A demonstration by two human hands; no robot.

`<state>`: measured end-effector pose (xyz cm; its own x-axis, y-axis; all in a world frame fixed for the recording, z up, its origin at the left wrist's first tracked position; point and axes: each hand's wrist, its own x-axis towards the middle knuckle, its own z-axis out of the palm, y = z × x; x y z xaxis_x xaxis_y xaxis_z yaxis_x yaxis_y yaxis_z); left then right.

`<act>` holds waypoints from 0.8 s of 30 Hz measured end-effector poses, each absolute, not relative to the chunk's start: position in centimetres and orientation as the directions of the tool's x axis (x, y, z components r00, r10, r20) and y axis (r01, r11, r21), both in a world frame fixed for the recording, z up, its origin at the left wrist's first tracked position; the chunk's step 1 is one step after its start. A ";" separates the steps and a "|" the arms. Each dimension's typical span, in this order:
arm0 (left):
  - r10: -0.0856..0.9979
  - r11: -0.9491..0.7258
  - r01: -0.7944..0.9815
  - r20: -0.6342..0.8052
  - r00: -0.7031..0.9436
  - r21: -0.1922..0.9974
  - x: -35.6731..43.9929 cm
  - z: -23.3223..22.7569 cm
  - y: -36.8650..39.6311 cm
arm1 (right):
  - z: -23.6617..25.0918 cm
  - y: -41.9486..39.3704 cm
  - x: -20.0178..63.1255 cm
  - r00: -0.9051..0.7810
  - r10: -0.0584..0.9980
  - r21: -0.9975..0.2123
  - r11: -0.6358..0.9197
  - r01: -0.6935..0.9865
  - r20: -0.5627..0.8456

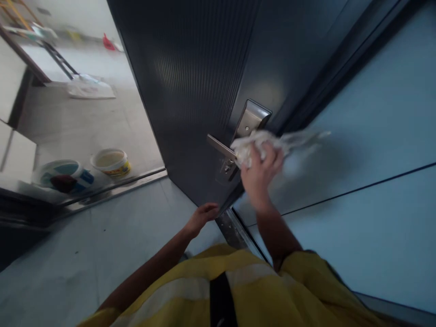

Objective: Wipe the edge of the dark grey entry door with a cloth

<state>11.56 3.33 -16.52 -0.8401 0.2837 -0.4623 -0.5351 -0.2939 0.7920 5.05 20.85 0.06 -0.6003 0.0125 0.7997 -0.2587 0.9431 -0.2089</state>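
Head view: right hand (260,175) is clutching white cloth (257,144) at three o'clock; left hand (201,219) is hovering half-curled at seven.

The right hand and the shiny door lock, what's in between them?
In the head view, a crumpled white cloth lies between the right hand and the door lock.

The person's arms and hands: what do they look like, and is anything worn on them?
The left hand and right hand are ordinary human hands with no gloves visible. The forearms are bare, with no cables or markings to be seen. Yellow sleeves belong to a yellow top with pale bands and a dark strip down the front.
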 end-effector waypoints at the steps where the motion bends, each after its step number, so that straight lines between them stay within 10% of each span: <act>1: 0.283 -0.282 -0.553 -0.482 -0.829 0.784 11.7 -17.1 3.0 | -3.4 20.5 5.0 -0.632 0.051 -0.215 0.959 -0.186 0.773; 10: 0.249 -0.201 -0.643 -0.596 -0.763 0.739 12.3 -20.0 -1.4 | -22.0 20.9 8.0 -0.979 0.195 -0.468 0.871 0.150 0.050; 14: 0.291 -0.326 -0.757 -0.702 -0.650 0.566 11.8 -21.2 -1.0 | -21.4 18.3 7.4 -0.992 0.001 -0.682 0.726 0.089 -0.128; 17: 0.423 -0.537 -0.667 -0.519 -0.743 0.516 8.5 -19.8 -0.2 | -17.9 17.0 6.4 -0.984 -0.172 -0.776 0.626 -0.078 -0.040; 21: 0.114 -0.630 -0.320 -0.324 -0.939 0.707 0.2 -14.0 0.6 | -12.3 19.5 6.2 -0.992 -0.061 -0.810 0.574 -0.123 0.108; 24: -0.310 -0.245 0.074 -0.006 -0.951 0.967 -4.5 -10.0 3.0 | -10.8 23.1 7.8 -0.997 -0.051 -0.836 0.549 0.025 -0.063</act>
<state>-4.54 2.96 -10.04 -0.9508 -0.3097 -0.0058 0.0741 -0.2455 0.9666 7.78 23.06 -10.83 -0.9967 -0.0508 -0.0634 0.0252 0.5488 -0.8356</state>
